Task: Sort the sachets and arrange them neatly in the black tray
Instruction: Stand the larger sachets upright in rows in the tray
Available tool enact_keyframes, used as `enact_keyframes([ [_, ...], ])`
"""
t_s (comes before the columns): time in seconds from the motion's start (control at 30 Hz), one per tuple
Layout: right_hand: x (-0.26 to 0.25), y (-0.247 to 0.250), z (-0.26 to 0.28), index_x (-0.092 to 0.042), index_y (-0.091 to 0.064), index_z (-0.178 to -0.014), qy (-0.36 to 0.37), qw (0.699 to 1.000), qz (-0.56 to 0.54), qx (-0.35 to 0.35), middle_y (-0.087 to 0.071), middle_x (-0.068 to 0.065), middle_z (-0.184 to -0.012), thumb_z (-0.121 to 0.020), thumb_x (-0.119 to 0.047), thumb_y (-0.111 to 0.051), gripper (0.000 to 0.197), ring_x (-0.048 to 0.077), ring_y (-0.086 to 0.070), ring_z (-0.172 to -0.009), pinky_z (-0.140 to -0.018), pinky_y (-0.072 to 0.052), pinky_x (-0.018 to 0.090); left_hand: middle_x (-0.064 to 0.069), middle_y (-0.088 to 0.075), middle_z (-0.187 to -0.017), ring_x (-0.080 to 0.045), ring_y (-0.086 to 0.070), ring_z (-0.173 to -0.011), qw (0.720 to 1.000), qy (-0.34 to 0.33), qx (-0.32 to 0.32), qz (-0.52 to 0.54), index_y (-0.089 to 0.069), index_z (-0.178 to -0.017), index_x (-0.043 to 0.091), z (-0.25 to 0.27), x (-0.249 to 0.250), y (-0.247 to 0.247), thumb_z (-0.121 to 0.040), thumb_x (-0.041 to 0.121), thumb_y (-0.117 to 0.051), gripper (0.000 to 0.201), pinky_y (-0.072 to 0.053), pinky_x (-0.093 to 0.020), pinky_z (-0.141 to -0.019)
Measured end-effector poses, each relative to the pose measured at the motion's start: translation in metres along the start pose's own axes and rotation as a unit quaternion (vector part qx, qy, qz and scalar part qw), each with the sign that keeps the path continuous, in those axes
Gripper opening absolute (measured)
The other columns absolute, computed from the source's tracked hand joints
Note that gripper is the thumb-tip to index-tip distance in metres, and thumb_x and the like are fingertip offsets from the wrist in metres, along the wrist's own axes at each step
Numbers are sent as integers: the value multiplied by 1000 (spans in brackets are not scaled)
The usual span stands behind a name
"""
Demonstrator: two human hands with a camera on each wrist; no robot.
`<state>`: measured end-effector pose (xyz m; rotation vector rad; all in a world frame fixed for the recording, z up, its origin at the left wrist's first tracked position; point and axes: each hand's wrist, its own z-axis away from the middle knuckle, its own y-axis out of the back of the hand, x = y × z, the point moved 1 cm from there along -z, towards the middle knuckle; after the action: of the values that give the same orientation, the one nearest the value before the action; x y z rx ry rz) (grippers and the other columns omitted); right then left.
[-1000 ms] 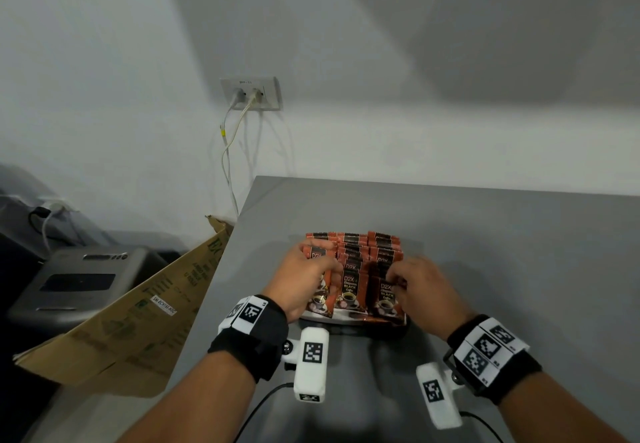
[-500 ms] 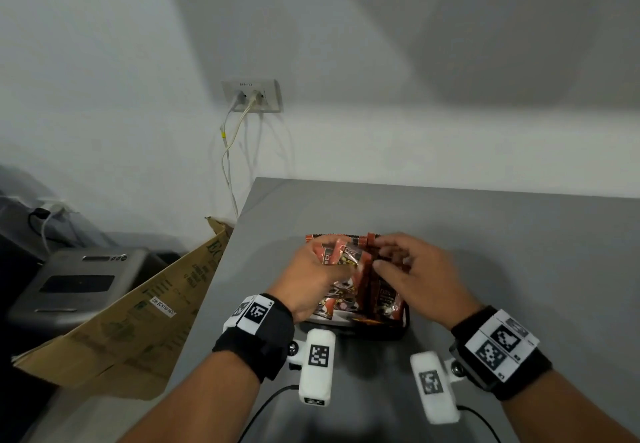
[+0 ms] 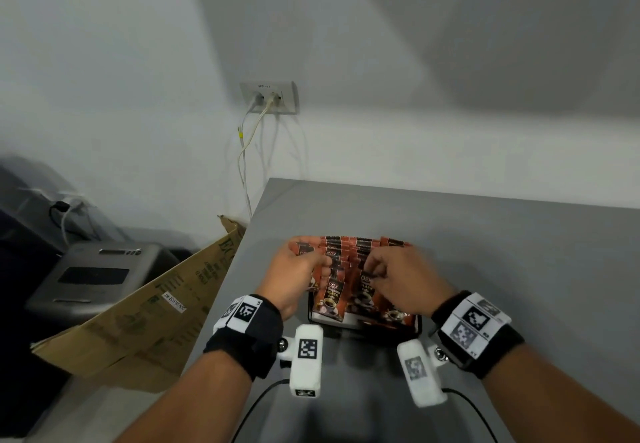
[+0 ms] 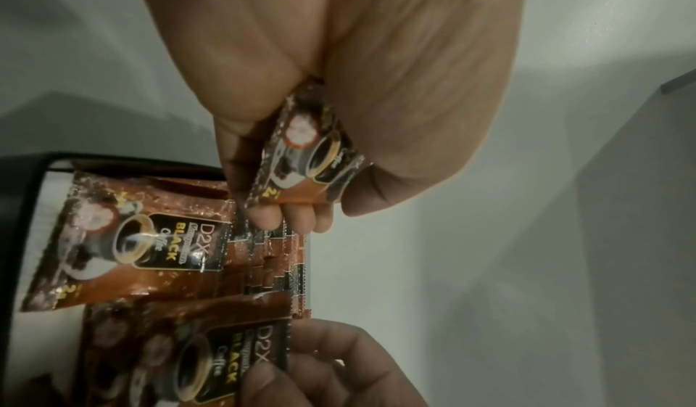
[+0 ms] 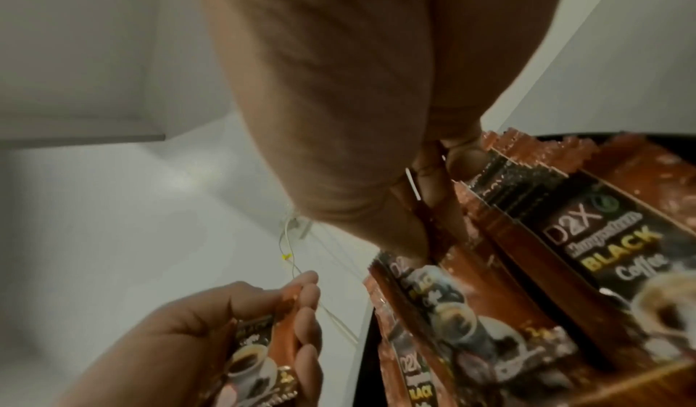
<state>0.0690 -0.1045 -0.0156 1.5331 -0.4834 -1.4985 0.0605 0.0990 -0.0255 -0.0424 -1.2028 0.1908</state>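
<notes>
The tray (image 3: 417,325) sits near the table's (image 3: 519,252) near edge, filled with brown coffee sachets (image 3: 349,252) standing in overlapping rows that run from near to far. The front sachets lean back so their printed faces show.

The left hand (image 3: 294,278) is over the tray's left side. Its fingers are curled round one sachet (image 4: 301,157), which is pinched between thumb and fingertips and lifted clear of the rows; the left wrist view shows it plainly above the packed ones.

The right hand (image 3: 401,278) is over the right side of the tray. Its fingers are bent down into the rows, and the thumb and forefinger seem to nip the top edge of a standing sachet (image 5: 485,163), though the right wrist view is too close and blurred to be sure.

Left of the table lies a cardboard sheet (image 3: 145,318), with a grey machine (image 3: 93,276) beyond it. A wall socket (image 3: 268,97) with two cables plugged in sits on the far wall.
</notes>
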Motion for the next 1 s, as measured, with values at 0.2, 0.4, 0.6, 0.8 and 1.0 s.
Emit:
enact_keyframes([
  [0.2,5,-15,-7,-29,-68,-104,-17,997,77,2,-67,-8,-107,-89,-4,-63,29,10,-63,-93,-81,-56,24,-17,-68,-85,-22,-61,-67,1000,12,-8,-13,-60,-121,3,3,-3,1,-85,-9,-58,38,-50,-36,-57],
  [0.4,1,-22,-9,-24,-67,-101,-1,997,79,9,-65,-6,-98,-91,-4,-59,24,15,-64,-91,-72,-43,21,-12,-67,-79,-18,-61,-66,999,1,-24,-31,-62,-109,7,6,1,-5,-89,-10,-55,27,-50,-33,-58],
  [0.6,3,-25,-7,-18,-70,-97,37,994,104,16,-66,-1,-104,-90,-3,-59,20,16,-62,-94,-76,-46,22,-12,-67,-80,-20,-62,-67,999,11,-30,-27,-64,-108,8,7,1,-6,-87,-12,-50,32,-49,-37,-63],
  [0.8,6,-17,-8,-23,-71,-102,24,997,65,45,-62,-9,-104,-92,-17,-67,13,8,-58,-94,-86,-51,24,-20,-71,-94,-33,-73,-86,999,12,-34,-15,-63,-113,9,6,1,-4,-83,-18,-51,42,-57,-42,-72],
  [1.0,-20,21,-8,-33,-71,-106,23,988,-142,50,-69,-18,-93,-91,-27,-69,17,-4,-64,-88,-80,-50,16,-23,-66,-94,-30,-67,-79,992,-28,-123,-14,-58,-118,-7,10,7,-19,-81,-18,-67,40,-60,-39,-67],
])
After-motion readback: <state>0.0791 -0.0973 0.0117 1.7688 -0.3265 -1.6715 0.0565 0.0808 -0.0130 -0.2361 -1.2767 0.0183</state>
